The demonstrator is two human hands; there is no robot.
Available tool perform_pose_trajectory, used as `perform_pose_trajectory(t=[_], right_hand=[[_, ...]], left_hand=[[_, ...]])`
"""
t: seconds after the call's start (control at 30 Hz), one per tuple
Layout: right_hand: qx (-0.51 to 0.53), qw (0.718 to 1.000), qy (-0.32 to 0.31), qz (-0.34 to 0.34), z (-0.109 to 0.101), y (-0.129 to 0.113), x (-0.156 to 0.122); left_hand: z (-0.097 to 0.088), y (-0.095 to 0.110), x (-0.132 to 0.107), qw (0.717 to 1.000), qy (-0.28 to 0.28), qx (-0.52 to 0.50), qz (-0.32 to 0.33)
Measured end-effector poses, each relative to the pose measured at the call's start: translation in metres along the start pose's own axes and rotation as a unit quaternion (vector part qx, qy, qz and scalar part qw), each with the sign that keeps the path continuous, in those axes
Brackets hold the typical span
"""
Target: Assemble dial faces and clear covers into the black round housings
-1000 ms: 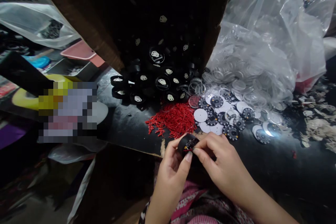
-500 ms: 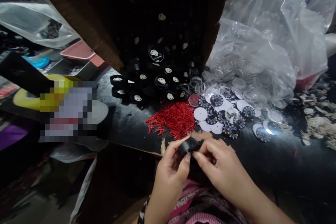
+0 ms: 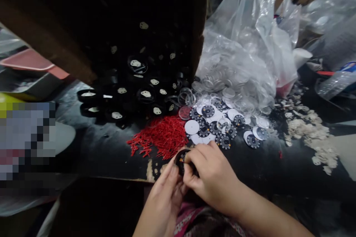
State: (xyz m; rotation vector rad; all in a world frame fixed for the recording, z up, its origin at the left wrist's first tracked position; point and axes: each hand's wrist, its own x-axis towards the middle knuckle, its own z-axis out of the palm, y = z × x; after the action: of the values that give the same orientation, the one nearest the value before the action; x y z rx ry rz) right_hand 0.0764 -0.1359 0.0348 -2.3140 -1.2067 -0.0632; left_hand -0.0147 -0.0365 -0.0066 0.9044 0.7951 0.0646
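My left hand [image 3: 169,185] is wrapped round a small black round housing [image 3: 180,158] at the table's front edge. A dark dial with orange marks shows inside it, partly covered by fingers. Over the dial, my right hand [image 3: 211,177] is closed in a pinch; what the fingertips hold, if anything, is hidden. Just beyond the hands lies a heap of small red pointers [image 3: 164,137]. Black-and-white printed dial discs [image 3: 204,129] are spread to its right, some face down and white. Several black housings with pale plates [image 3: 116,114] stand behind the red heap.
A dark open box [image 3: 198,55] rises at the back. Clear round covers [image 3: 222,77] spill from a plastic bag [image 3: 239,48]. Pale flat pieces [image 3: 303,126] are heaped on the right. On the left are a pink tray [image 3: 27,60] and a grey bin [image 3: 36,83].
The view has swung to the right. The housing in my left hand has tilted so its dial face shows, and my right hand has moved from its side to over the face.
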Motion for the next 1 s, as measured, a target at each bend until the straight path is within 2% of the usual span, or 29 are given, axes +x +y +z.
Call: perform_pose_trajectory(t=[0.1, 0.2, 0.27, 0.37, 0.47, 0.53, 0.63, 0.7, 0.73, 0.8, 0.83, 0.9, 1.0], right_hand=[[0.056, 0.995, -0.019, 0.085, -0.009, 0.0, 0.0], [0.125, 0.982, -0.061, 0.124, -0.024, 0.022, 0.0], [0.077, 0.983, -0.03, 0.164, -0.031, 0.049, 0.001], [-0.076, 0.973, 0.002, 0.22, -0.032, 0.09, 0.003], [-0.089, 0.974, -0.005, 0.207, -0.029, 0.115, 0.002], [-0.071, 0.978, 0.002, 0.198, -0.031, 0.12, 0.0], [-0.035, 0.976, 0.081, 0.2, -0.036, 0.107, -0.005], [0.049, 0.971, 0.12, 0.202, -0.038, 0.086, -0.008], [0.11, 0.968, 0.11, 0.196, -0.037, 0.072, -0.01], [0.233, 0.958, 0.022, 0.163, -0.031, 0.045, -0.012], [0.259, 0.955, -0.005, 0.146, -0.026, 0.033, -0.012], [0.261, 0.957, -0.025, 0.124, -0.018, 0.018, -0.012], [0.25, 0.96, -0.04, 0.12, -0.013, 0.013, -0.01]], left_hand=[[0.003, -0.003, 0.0, 1.0, -0.001, 0.002, 0.008], [0.003, -0.001, 0.001, 1.0, -0.019, 0.012, 0.015], [0.004, 0.001, 0.002, 0.999, -0.028, -0.028, 0.009], [0.009, 0.002, 0.003, 0.993, -0.06, -0.104, -0.015], [0.014, 0.003, 0.003, 0.984, -0.096, -0.145, -0.037], [0.015, 0.005, 0.004, 0.979, -0.11, -0.163, -0.049], [0.014, 0.009, 0.006, 0.976, -0.112, -0.172, -0.072], [0.014, 0.01, 0.007, 0.976, -0.112, -0.169, -0.085], [0.015, 0.01, 0.007, 0.976, -0.114, -0.165, -0.084], [0.015, 0.009, 0.008, 0.979, -0.119, -0.152, -0.061], [0.015, 0.007, 0.008, 0.982, -0.117, -0.14, -0.044], [0.013, 0.004, 0.009, 0.989, -0.108, -0.1, -0.01], [0.007, 0.0, 0.009, 0.994, -0.1, -0.01, 0.037]])
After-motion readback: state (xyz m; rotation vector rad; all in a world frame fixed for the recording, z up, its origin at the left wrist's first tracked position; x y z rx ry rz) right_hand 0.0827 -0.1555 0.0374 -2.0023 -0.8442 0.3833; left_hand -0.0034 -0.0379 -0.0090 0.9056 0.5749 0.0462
